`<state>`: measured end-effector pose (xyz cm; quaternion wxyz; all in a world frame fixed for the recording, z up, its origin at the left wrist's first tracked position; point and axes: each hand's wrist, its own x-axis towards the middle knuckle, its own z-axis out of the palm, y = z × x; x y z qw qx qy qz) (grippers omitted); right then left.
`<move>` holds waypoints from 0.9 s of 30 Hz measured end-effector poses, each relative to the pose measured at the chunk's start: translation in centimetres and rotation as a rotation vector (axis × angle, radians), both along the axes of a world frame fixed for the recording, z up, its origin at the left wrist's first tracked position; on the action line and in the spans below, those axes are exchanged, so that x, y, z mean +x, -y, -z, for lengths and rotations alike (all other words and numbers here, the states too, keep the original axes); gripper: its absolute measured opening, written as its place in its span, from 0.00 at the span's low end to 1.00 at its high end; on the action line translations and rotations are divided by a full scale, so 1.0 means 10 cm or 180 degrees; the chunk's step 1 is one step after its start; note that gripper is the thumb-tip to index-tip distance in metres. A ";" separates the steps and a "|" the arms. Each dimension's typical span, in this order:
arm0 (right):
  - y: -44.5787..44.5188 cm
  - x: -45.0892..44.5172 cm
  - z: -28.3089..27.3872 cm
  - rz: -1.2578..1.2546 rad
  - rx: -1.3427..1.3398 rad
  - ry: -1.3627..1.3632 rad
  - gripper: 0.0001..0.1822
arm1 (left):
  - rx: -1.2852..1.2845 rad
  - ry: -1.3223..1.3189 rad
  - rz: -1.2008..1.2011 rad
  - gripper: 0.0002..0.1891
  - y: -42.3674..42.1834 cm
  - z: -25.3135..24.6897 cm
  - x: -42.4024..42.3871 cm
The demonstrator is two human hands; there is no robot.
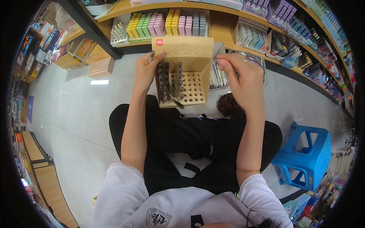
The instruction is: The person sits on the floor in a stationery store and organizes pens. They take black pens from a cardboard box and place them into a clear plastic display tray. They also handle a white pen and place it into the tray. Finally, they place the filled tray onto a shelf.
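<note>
My left hand [148, 68] grips the left side of a Deli cardboard pen display box [182, 48], its lid raised, with a dark pen [151, 56] also between the fingers. Inside the box is a holder with round holes [195, 85]; dark pens [166, 79] stand in rows on its left, and one pen [178, 103] lies slanted at the front. My right hand [238, 69] is raised just right of the box, thumb and index finger close together; whether something thin is between them cannot be made out.
Shelves with boxed pastel stationery [171, 25] run across the back. A box of pens [218, 72] stands on the floor behind the right hand. A perforated holder block [101, 67] is on the floor at the left. A blue plastic stool [310, 154] stands at the right.
</note>
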<state>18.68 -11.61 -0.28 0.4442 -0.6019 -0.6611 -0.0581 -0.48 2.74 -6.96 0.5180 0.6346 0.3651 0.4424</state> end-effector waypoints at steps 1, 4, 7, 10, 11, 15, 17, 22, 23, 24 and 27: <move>0.00 0.05 0.01 0.0129 -0.0032 0.0080 0.06 | -0.0111 -0.0221 0.0013 0.14 -0.10 0.11 -0.01; -0.01 0.18 0.05 0.0356 -0.0125 0.0132 0.06 | -0.0293 -0.0468 0.0022 0.15 -0.41 0.40 -0.03; -0.02 0.29 0.10 0.0491 -0.0232 0.0183 0.06 | -0.0624 -0.0582 -0.0191 0.16 -0.60 0.67 -0.05; -0.03 0.40 0.16 0.0646 -0.0404 0.0102 0.07 | -0.1161 -0.0594 -0.0230 0.17 -0.74 0.92 -0.11; -0.03 0.43 0.18 0.0700 -0.0470 0.0059 0.07 | -0.1356 -0.0594 -0.0208 0.17 -0.77 1.00 -0.12; -0.04 0.52 0.25 0.0753 -0.0660 -0.0134 0.08 | -0.1743 -0.0586 -0.0360 0.17 -0.82 1.28 -0.09; -0.06 0.53 0.29 0.0781 -0.0662 -0.0157 0.09 | -0.0959 -0.0917 -0.1186 0.19 -0.83 1.22 -0.08; -0.16 0.41 0.36 0.0256 -0.0409 -0.0627 0.08 | -0.0659 0.0355 -0.0318 0.14 -0.43 0.46 -0.09; -0.18 0.36 0.37 0.0110 -0.0394 -0.0820 0.08 | -0.0807 0.0640 0.0095 0.13 -0.24 0.31 -0.04; -0.19 0.30 0.36 -0.0101 -0.0502 -0.1122 0.08 | -0.0869 0.0978 0.0592 0.12 -0.03 0.17 0.06; -0.25 0.09 0.35 -0.0767 -0.0691 -0.2432 0.09 | -0.1047 0.1105 0.1345 0.12 0.52 -0.14 0.26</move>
